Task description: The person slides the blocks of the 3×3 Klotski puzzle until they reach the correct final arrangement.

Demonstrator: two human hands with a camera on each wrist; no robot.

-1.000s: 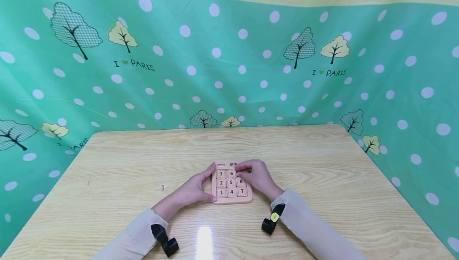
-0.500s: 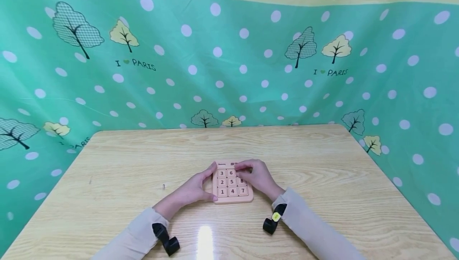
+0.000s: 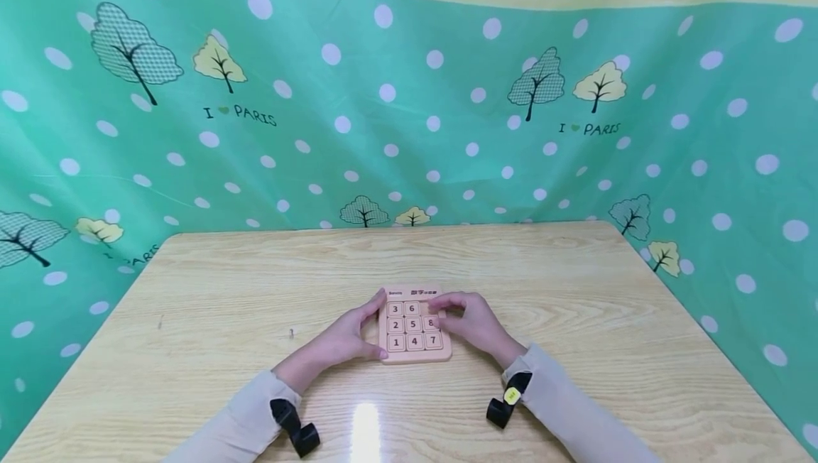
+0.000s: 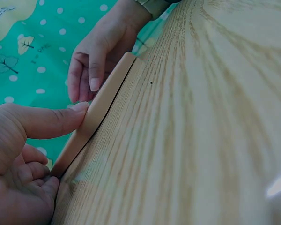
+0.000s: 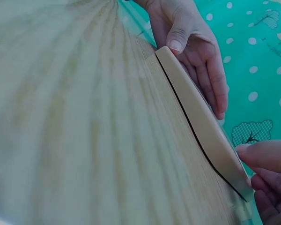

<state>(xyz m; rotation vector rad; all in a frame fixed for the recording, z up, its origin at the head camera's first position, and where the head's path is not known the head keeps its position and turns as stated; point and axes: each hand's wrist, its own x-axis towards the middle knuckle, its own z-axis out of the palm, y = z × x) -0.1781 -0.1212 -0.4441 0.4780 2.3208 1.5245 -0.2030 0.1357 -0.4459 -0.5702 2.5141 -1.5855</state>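
Number puzzle board point(image 3: 417, 358) is lying flat on the wooden tabletop point(image 3: 543, 264), its numbered face turned upward and a line of print running along its far edge. The left hand point(image 3: 341, 339) is gripping the board's left side: its thumb is resting at the near left corner, its index finger is reaching up to the far left corner, and these fingers are spreading wide to span that side.

The right hand point(image 3: 476, 319) is hovering over the board's right side, thumb and index finger parted slightly and loosely bent, visibly holding nothing. Its index finger is reaching over the far right slot, while its thumb is lying over the right edge of tile 8 point(image 3: 429, 322); whether the thumb is pressing that tile, one cannot tell.

On the board, tile 3 point(image 3: 395, 309) and tile 6 point(image 3: 412, 309) are filling the far row from the left. Tile 2 point(image 3: 395, 324) and tile 5 point(image 3: 412, 324) are sitting beside tile 8 in the middle row, and tile 1 point(image 3: 396, 342), tile 4 point(image 3: 415, 341) and tile 7 point(image 3: 433, 340) are making up the near row.

Nearer the person than the board, a black wrist device is showing at each pale sleeve cuff, and a bright reflection point(image 3: 366, 431) is gleaming. Well beyond the board, a green dotted curtain point(image 3: 447, 197) is hanging, printed with trees.
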